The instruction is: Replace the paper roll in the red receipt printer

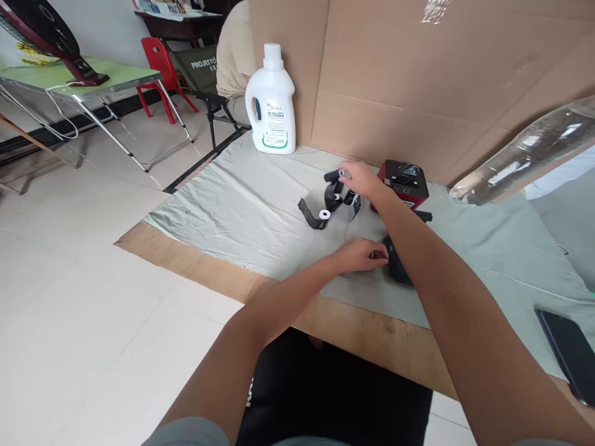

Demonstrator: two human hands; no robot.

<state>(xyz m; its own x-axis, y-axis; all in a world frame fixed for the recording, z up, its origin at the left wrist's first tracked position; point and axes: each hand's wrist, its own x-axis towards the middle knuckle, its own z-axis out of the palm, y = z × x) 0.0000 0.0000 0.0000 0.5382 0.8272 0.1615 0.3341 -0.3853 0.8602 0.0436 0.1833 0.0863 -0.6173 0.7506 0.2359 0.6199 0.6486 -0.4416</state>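
While the right hand point(360, 179) closed its fingers on black strapping point(335, 197) beside the red device point(403, 181), the left hand point(360, 255) rested, fingers curled together, against a black object point(398, 267) on the grey cloth point(242, 210).

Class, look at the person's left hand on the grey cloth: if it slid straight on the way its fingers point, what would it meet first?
Most likely the black object right at the fingertips of the left hand, partly hidden under the right forearm. They look almost touching, though depth is unclear.
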